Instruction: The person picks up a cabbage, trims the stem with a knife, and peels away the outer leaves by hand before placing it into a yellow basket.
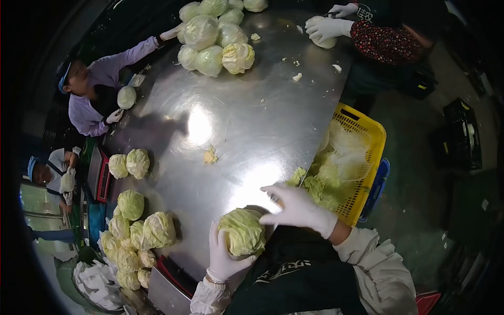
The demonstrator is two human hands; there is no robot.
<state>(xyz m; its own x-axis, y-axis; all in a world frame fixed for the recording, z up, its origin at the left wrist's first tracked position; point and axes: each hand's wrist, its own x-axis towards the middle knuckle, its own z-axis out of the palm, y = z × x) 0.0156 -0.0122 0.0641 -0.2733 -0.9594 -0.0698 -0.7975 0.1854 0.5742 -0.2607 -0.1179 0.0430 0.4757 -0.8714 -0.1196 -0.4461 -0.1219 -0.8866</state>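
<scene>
In the head view, we hold a cabbage point(242, 231) at the edge of the desk point(252, 115), our left hand point(222, 261) gripping its left and near sides. Our right hand point(303, 211) is just right of the cabbage; we cannot tell whether its fingers grip anything. Beyond it, rightward, stands a yellow basket point(379, 137)

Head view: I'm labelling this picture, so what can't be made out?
All in the head view:
Underside of the held cabbage: hidden by its own bulk and the left hand.
What, if anything, the right hand grips: hidden by the hand itself.
Yellow basket bottom: mostly covered by leaves.
Farthest cabbages: cut off by the top edge.
</scene>
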